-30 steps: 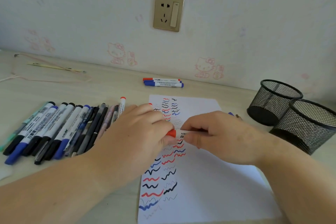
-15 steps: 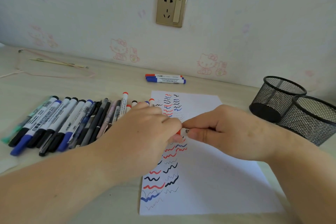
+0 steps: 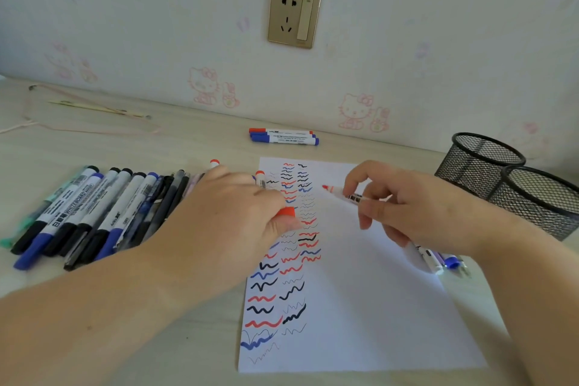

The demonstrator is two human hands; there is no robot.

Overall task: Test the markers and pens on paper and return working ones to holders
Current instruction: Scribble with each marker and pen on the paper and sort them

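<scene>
My right hand point(image 3: 413, 210) grips an uncapped red marker point(image 3: 341, 194), its tip pointing left just above the white paper point(image 3: 391, 307). My left hand point(image 3: 232, 216) pinches the marker's red cap point(image 3: 286, 212) over the paper's left side. The sheet carries several red, blue and black squiggles point(image 3: 282, 260). A row of markers and pens point(image 3: 94, 213) lies on the desk to the left, partly hidden by my left hand. Two black mesh holders point(image 3: 479, 163) point(image 3: 545, 197) stand at the right.
Two capped markers point(image 3: 283, 136), red and blue, lie by the wall behind the paper. More pens point(image 3: 445, 262) lie under my right wrist at the paper's right edge. A thin cord point(image 3: 87, 130) and a stick lie at the back left. A wall socket point(image 3: 294, 14) sits above.
My hands have pulled apart: the cap came off in my left hand, and my right hand drew the red marker to the right, baring its tip.
</scene>
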